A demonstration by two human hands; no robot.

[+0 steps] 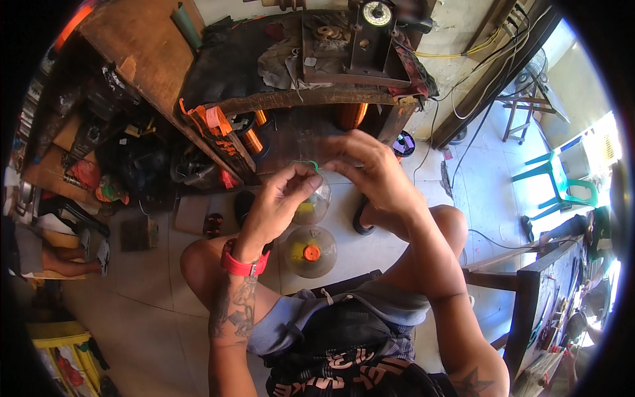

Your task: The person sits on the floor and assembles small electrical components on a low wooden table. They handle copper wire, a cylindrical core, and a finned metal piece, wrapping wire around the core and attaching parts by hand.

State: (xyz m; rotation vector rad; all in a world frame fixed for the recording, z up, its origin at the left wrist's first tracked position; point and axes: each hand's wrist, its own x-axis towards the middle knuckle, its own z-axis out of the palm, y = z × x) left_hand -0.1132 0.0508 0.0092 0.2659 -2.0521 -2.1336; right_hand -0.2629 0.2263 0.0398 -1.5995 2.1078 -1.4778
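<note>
In front of my chest, my left hand [283, 198] pinches a thin green cord [311, 163] between thumb and fingertips; whether it is string or insulated wire is hard to make out. Close by on the right, my right hand [372, 169] is raised with bent fingers. Motion smears its fingertips, so whether they hold anything does not show. Below the hands, a clear round jug [325, 259] with an orange cap stands on the floor between my legs. Just beyond it is a second clear rounded container [321, 202], partly hidden by my left hand.
Ahead stands a dark wooden bench [251, 99] carrying a metal machine with a round dial [377, 13]. Spools of copper wire [251, 140] sit beneath it. A cluttered shelf [86, 139] is at left. A green plastic chair [559, 180] and a wooden table [529, 278] are at right.
</note>
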